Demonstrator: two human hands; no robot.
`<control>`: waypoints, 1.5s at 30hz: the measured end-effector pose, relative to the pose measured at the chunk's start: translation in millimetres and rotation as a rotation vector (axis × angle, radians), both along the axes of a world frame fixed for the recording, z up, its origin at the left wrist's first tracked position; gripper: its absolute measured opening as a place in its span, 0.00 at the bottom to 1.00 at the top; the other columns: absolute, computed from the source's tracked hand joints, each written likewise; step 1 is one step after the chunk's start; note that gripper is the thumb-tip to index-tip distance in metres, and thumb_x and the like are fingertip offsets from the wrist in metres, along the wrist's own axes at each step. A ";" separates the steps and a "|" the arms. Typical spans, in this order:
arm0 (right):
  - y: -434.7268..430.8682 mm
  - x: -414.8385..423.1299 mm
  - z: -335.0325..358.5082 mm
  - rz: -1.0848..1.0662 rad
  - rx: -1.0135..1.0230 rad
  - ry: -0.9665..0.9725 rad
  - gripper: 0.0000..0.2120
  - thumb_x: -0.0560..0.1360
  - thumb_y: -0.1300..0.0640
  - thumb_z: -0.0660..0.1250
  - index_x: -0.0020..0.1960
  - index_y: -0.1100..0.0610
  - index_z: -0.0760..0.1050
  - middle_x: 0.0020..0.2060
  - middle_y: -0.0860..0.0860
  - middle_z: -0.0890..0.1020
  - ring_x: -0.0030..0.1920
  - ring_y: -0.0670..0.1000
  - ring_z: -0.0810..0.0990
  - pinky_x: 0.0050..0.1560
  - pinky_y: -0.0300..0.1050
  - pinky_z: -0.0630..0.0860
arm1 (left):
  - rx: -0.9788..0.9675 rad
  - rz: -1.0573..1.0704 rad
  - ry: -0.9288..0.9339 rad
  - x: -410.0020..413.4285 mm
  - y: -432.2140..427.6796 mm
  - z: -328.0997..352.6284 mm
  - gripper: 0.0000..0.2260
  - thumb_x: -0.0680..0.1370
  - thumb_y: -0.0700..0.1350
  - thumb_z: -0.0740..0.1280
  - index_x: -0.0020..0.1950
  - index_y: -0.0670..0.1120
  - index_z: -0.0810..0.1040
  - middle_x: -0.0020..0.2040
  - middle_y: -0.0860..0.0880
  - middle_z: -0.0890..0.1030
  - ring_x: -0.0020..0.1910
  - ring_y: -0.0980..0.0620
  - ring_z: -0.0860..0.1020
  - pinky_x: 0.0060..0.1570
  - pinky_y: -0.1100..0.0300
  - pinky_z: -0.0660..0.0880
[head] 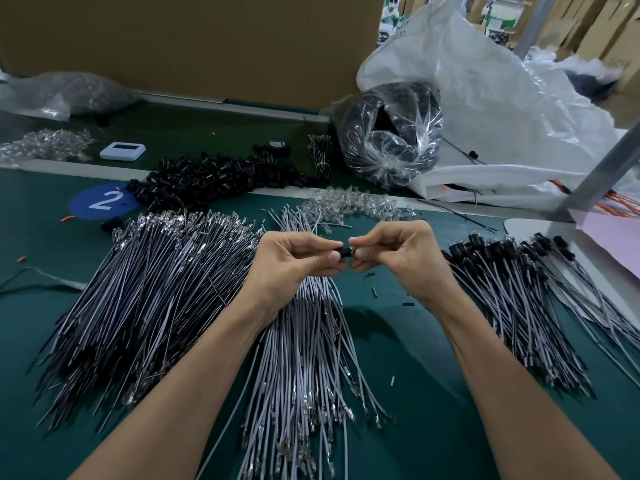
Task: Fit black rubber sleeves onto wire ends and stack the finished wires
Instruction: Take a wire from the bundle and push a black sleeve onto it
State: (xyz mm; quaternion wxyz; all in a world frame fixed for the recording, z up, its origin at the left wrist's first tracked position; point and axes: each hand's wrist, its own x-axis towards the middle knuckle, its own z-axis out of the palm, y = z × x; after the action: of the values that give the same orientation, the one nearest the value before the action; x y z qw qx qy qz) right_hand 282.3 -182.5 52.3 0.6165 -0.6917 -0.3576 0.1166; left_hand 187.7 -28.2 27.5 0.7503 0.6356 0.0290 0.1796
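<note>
Finding: the left hand (294, 263) pinches a black sleeve (343, 253) between thumb and forefinger. The right hand (398, 258) pinches what we take to be the wire end (354, 252) at the sleeve's right mouth; fingertips hide most of it. The sleeve is held in the air between the two hands, above the loose grey wires (304, 341).

Its long axis lies level, running left to right across our view, with the open mouth toward the right hand.

We advise keeping both pieces in one line and pushing straight along that axis, without bending the end. The finished wires (519, 289) lie to the right, sleeved ends pointing away from us; this one should lie likewise
</note>
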 end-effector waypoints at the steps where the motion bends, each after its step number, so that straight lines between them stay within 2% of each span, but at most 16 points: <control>1: 0.2 0.1 -0.3 -0.003 0.000 -0.001 0.16 0.69 0.78 0.69 0.43 0.58 0.81 0.30 0.50 0.84 0.32 0.50 0.84 0.36 0.38 0.81 | 0.002 0.003 -0.001 0.2 0.0 -0.2 0.09 0.71 0.28 0.70 0.46 0.39 0.83 0.36 0.45 0.85 0.36 0.50 0.85 0.39 0.62 0.82; 9: -0.6 0.9 -4.3 -0.090 -0.058 -0.164 0.11 0.72 0.73 0.71 0.45 0.57 0.82 0.34 0.51 0.85 0.35 0.50 0.85 0.40 0.38 0.80 | 0.022 -0.022 0.079 2.7 0.3 -1.1 0.06 0.74 0.35 0.71 0.50 0.41 0.83 0.41 0.42 0.86 0.41 0.48 0.86 0.42 0.61 0.82; 14: -0.5 -1.4 -5.1 -0.080 -0.110 -0.227 0.09 0.73 0.68 0.72 0.48 0.56 0.82 0.37 0.49 0.86 0.36 0.49 0.85 0.41 0.38 0.80 | 0.109 0.007 0.083 1.8 -0.5 -0.1 0.05 0.74 0.34 0.71 0.47 0.42 0.83 0.38 0.43 0.86 0.36 0.51 0.85 0.38 0.63 0.80; 18: -0.1 -0.3 -5.1 -0.118 -0.129 -0.235 0.05 0.73 0.65 0.73 0.44 0.56 0.83 0.31 0.49 0.84 0.31 0.48 0.82 0.37 0.39 0.78 | 0.160 0.018 0.049 0.6 -0.4 1.3 0.08 0.73 0.33 0.73 0.48 0.44 0.84 0.41 0.44 0.86 0.38 0.51 0.85 0.42 0.63 0.81; 22: -1.1 0.6 -4.1 -0.092 -0.115 -0.187 0.07 0.73 0.67 0.72 0.43 0.56 0.82 0.30 0.48 0.83 0.30 0.47 0.81 0.36 0.36 0.76 | 0.192 0.000 0.071 0.9 0.6 1.2 0.10 0.71 0.34 0.75 0.48 0.46 0.84 0.42 0.46 0.86 0.40 0.51 0.85 0.43 0.62 0.81; 26: -2.5 3.1 -3.3 -0.054 -0.094 -0.131 0.09 0.74 0.69 0.70 0.44 0.56 0.82 0.32 0.51 0.83 0.32 0.48 0.81 0.36 0.37 0.77 | 0.224 0.023 0.062 2.3 1.0 -0.4 0.08 0.73 0.34 0.73 0.48 0.46 0.84 0.39 0.45 0.86 0.37 0.51 0.85 0.37 0.61 0.82; 31: -3.6 4.1 -3.9 -0.012 -0.130 -0.108 0.11 0.74 0.71 0.68 0.43 0.57 0.81 0.30 0.48 0.83 0.32 0.46 0.80 0.35 0.36 0.77 | 0.296 0.030 0.010 1.8 2.4 -2.4 0.09 0.71 0.34 0.75 0.50 0.41 0.84 0.39 0.44 0.86 0.37 0.50 0.85 0.39 0.62 0.81; 35: -3.9 3.1 -3.8 0.009 -0.090 -0.056 0.11 0.74 0.73 0.68 0.43 0.59 0.81 0.30 0.49 0.83 0.31 0.46 0.80 0.35 0.37 0.77 | 0.320 0.052 -0.036 0.2 0.9 -4.4 0.10 0.71 0.33 0.75 0.50 0.41 0.84 0.38 0.44 0.86 0.37 0.48 0.85 0.40 0.60 0.81; 45: -3.4 1.8 -8.3 0.063 -0.038 0.093 0.08 0.73 0.73 0.68 0.44 0.62 0.81 0.30 0.52 0.84 0.30 0.46 0.80 0.34 0.37 0.77 | 0.360 0.099 -0.087 0.9 -2.9 -7.2 0.12 0.69 0.31 0.75 0.50 0.42 0.84 0.38 0.46 0.85 0.34 0.51 0.85 0.38 0.62 0.81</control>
State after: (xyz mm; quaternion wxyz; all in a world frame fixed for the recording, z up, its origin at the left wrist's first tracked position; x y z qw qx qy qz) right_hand 284.1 -185.8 43.9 0.6152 -0.6856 -0.3477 0.1749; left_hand 188.7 -31.1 20.3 0.6153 0.7489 -0.0048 0.2460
